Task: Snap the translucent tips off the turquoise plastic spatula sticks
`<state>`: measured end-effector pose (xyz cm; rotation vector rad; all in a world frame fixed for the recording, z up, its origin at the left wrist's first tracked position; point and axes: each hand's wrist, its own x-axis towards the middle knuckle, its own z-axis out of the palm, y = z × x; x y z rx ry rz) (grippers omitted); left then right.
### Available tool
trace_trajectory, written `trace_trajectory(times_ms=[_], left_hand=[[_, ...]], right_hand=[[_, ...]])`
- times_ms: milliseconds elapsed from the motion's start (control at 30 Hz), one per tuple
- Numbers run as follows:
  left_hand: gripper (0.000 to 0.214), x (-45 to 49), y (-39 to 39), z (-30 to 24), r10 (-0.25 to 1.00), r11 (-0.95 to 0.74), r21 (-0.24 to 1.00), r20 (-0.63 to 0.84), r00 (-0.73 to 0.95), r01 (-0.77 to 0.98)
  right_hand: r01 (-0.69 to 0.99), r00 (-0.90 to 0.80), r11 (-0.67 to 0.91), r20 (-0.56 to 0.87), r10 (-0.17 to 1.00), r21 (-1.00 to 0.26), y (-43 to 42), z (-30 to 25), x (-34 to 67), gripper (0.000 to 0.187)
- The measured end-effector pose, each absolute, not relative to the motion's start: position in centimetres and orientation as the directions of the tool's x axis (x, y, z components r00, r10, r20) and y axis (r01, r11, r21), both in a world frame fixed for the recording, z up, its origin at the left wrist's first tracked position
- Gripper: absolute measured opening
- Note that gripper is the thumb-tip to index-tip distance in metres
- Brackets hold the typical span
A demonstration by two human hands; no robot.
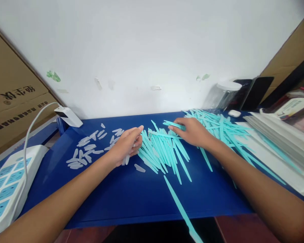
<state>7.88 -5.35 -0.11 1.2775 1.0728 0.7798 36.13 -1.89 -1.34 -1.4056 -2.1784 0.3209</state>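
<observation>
Many thin turquoise plastic sticks lie heaped across the middle and right of a blue table. My right hand rests palm down on the heap, fingers closed round a few turquoise sticks at their far ends. My left hand sits just left of the heap, fingers curled round several small translucent white caps that poke out below the palm. More white caps lie scattered to the left of that hand. One stick lies apart, reaching over the table's near edge.
A white power strip with cable and a white charger sit at the left, beside a cardboard box. At the back right stand a clear jar and dark phones. A stack of white sheets lies at the right.
</observation>
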Motion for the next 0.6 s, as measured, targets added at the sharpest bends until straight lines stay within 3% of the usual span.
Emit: trace_trajectory(times_ms=[267,400,600], left_hand=[[0.017,7.7,-5.0,-0.6,0.939,0.200,0.979,-0.202,0.277,0.037],[0.030,7.6,-5.1,-1.0,0.915,0.159,0.983,-0.182,0.360,0.093],[0.043,7.6,-4.8,-1.3,0.927,0.093,0.989,-0.128,0.352,0.116]], right_hand=[[0.772,-0.358,0.444,0.266,0.895,-0.456,-2.0,-1.1,36.1,0.046],[0.774,-0.364,0.444,0.257,0.895,-0.451,-2.0,-1.1,36.0,0.044],[0.751,-0.414,0.488,0.258,0.873,-0.444,-2.1,-1.3,35.8,0.042]])
